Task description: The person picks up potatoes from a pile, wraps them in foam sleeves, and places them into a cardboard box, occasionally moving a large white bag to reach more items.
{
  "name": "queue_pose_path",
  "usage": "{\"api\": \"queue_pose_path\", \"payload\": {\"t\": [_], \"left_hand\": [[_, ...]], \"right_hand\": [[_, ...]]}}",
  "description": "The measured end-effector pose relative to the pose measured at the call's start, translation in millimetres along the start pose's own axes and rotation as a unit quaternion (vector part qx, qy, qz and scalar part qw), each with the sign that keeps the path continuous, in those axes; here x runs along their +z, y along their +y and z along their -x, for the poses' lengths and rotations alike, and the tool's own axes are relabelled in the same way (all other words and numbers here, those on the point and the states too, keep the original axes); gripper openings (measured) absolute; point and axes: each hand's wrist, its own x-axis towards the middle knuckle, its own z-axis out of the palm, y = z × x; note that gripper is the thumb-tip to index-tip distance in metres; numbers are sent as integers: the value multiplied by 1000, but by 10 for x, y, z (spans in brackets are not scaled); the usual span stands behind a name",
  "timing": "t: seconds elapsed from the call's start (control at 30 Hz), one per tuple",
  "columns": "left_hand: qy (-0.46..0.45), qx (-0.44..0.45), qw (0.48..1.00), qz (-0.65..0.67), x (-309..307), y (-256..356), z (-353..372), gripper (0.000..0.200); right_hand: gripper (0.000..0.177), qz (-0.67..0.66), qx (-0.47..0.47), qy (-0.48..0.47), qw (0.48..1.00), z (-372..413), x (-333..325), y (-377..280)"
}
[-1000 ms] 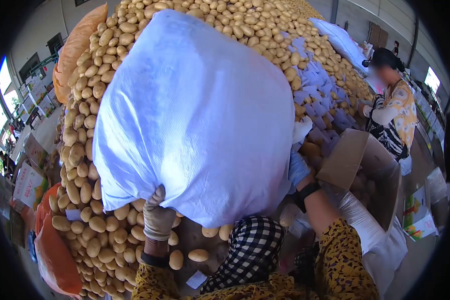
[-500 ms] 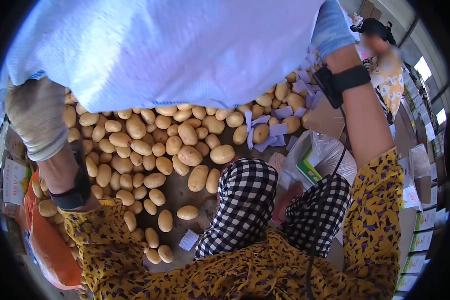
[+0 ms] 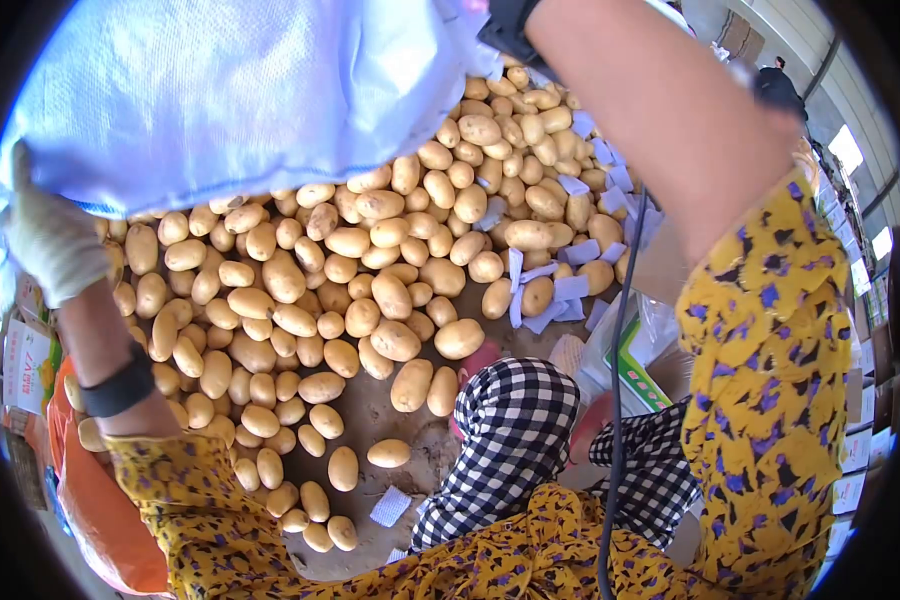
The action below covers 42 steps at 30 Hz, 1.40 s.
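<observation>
A large white woven sack (image 3: 260,100) with a blue-stitched edge spreads across the upper left, over part of a potato heap (image 3: 300,290). My left hand (image 3: 55,240), in a pale knitted glove, grips the sack's lower left edge. Its thumb points up and the fingertips are partly hidden by the fabric. On the other side, my right forearm (image 3: 650,110) reaches up past the sack's right end. Only its wrist with a black strap (image 3: 515,25) shows; the right hand lies beyond the upper edge of the view.
Purple-grey foam pieces (image 3: 570,288) lie among potatoes on the right. A clear plastic bag (image 3: 660,340) with a green-and-white item is beside my checkered knee (image 3: 520,420). An orange sack (image 3: 100,500) stands at left. Cartons (image 3: 30,365) line both sides. A black cable (image 3: 615,440) hangs down in front.
The sack has moved left and up, uncovering more potatoes at the upper middle and right. My right arm has swung up and left, taking its hand out of view. My left hand has shifted slightly left.
</observation>
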Motion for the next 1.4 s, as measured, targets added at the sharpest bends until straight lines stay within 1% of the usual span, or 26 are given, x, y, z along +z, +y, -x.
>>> {"api": "queue_pose_path", "payload": {"t": [0.03,0.07,0.1,0.13,0.17,0.2,0.27,0.3,0.33,0.37,0.4,0.47,0.53,0.6,0.67,0.73,0.8,0.9,1.0,1.03,1.13,1.17,1.27,1.37,1.4], "left_hand": [[39,11,999,19,142,113,288,81],[108,43,987,112,370,527,811,95],[95,166,981,32,500,442,961,102],[74,206,974,-63,569,411,1090,100],[35,241,954,-174,652,276,1163,94],[-5,273,920,-281,736,77,1214,89],[-101,184,882,-423,821,-464,1326,84],[-149,140,846,-493,815,-688,1402,86],[-182,120,840,-497,764,-999,1452,86],[-212,76,826,-517,737,-1187,1481,88],[-232,63,808,-537,718,-1425,1437,91],[-214,74,777,-587,715,-1486,1256,94],[-197,93,761,-611,791,-1579,973,94],[-198,96,763,-608,878,-1667,659,94],[-213,88,770,-595,875,-1711,500,94],[-243,66,775,-580,764,-1651,593,94],[-282,54,761,-582,662,-1555,832,97],[-335,-7,773,-539,482,-1294,1077,106],[-362,-37,777,-514,375,-1319,1069,106],[-360,-41,790,-496,339,-1233,1082,98],[-377,-63,838,-390,185,-1543,938,81],[-358,-54,851,-381,139,-1515,953,65],[-384,-71,889,-239,-75,-1329,1054,55],[-319,-4,908,-272,-142,-778,1515,47],[-296,48,916,-267,-116,-620,1699,47]], "right_hand": [[32,4,8,0,1000,-55,-6,75],[31,9,15,-3,1000,-100,-17,133],[30,14,20,-5,1000,-138,-29,190],[30,18,26,-9,999,-159,-31,232],[29,22,31,-13,999,-166,-47,274],[28,30,34,-18,999,-142,-70,317],[26,50,39,-41,997,-90,-188,422],[25,63,34,-66,995,-59,-288,470],[25,84,17,-87,993,175,-371,512],[26,118,14,-50,992,572,-307,470],[29,151,11,-13,988,836,-349,435],[63,280,-103,-51,953,1032,-799,592],[58,299,-60,-82,949,1533,-1043,600],[62,274,10,18,962,1991,-1148,635],[65,278,31,86,956,2379,-1367,777],[62,198,63,139,968,2765,-1541,912],[63,163,103,165,967,3093,-1679,1035],[63,121,122,164,972,3455,-1757,1194],[65,111,120,155,974,3650,-1734,1192],[64,129,117,159,972,3698,-1672,1139],[58,131,97,147,976,3856,-1596,1065],[59,129,90,145,977,3913,-1581,1039],[60,118,67,152,979,4112,-1567,993],[60,95,47,166,980,4294,-1620,1032],[60,91,47,171,980,4331,-1651,1053]]}}
